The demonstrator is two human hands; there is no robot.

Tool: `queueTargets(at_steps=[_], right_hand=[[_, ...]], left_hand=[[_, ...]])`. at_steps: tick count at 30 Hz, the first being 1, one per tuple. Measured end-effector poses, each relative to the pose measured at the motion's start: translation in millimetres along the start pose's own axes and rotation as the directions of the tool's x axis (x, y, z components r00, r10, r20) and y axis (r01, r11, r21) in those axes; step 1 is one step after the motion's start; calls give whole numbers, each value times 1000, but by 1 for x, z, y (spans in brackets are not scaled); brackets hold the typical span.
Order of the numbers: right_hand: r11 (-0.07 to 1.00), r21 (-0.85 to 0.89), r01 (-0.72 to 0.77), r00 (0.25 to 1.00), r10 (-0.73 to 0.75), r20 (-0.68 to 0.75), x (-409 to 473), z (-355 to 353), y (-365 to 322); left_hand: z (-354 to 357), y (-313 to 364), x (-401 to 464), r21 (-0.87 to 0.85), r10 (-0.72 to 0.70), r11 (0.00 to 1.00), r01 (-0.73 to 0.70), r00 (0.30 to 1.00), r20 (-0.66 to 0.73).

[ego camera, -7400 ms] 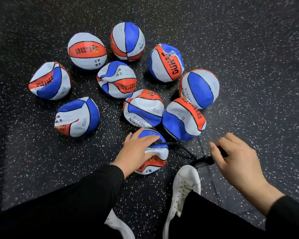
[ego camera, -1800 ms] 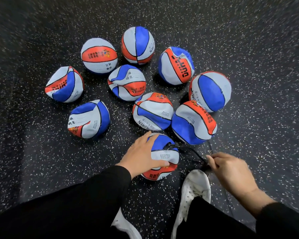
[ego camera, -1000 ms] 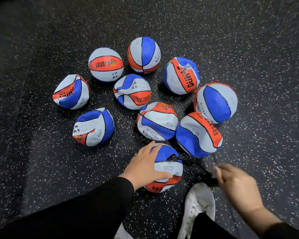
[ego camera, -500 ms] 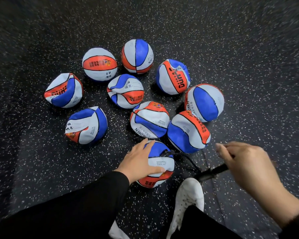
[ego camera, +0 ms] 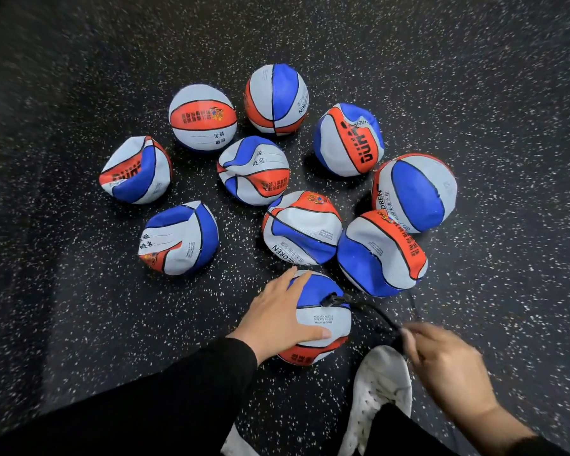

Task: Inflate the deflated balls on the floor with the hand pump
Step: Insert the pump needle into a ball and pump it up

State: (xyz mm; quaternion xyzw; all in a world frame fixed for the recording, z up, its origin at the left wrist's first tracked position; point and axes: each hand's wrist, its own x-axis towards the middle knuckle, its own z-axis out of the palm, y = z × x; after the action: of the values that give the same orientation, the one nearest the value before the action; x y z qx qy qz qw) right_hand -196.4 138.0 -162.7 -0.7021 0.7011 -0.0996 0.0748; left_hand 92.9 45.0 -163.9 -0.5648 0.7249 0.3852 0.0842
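Left hand (ego camera: 278, 319) lies flat, fingers straight, on dented red-white-blue ball (ego camera: 323, 320); right hand's (ego camera: 448, 366) grip blurred.

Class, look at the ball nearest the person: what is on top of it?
The left hand rests on the nearest ball, and a black hose plugs into its top. The blurred right hand covers the hose's other end.

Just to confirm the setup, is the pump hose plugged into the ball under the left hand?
Yes, the black hose runs into the top of the nearest ball, which the left hand rests on.
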Motion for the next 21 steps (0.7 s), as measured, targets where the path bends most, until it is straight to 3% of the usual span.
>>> queueTargets(at_steps=[3, 9, 11, 14, 18, 19, 21], right_hand=[[992, -25, -120, 992, 121, 28, 21, -7, 19], [999, 29, -26, 998, 25, 49, 4, -4, 14], [1000, 15, -10, 1000, 9, 20, 1, -12, 14], [993, 44, -114, 993, 115, -30, 22, -59, 9], [988, 134, -78, 980, 100, -170, 49, -125, -2], [987, 142, -76, 983, 98, -157, 53, -129, -3], [988, 118, -96, 995, 96, 1, 51, -122, -10]], left_hand=[[0, 0, 0, 12, -12, 1000, 13, 1000, -4], [0, 2, 1, 34, -8, 999, 8, 1000, -14], [2, 0, -1, 22, -6, 1000, 6, 1000, -1], [-1, 2, 0, 36, -10, 999, 10, 1000, 5], [-2, 5, 0, 41, -9, 999, 8, 1000, 14], [-2, 6, 0, 38, -11, 999, 11, 1000, 5], [-1, 6, 0, 43, -12, 999, 12, 1000, -11]])
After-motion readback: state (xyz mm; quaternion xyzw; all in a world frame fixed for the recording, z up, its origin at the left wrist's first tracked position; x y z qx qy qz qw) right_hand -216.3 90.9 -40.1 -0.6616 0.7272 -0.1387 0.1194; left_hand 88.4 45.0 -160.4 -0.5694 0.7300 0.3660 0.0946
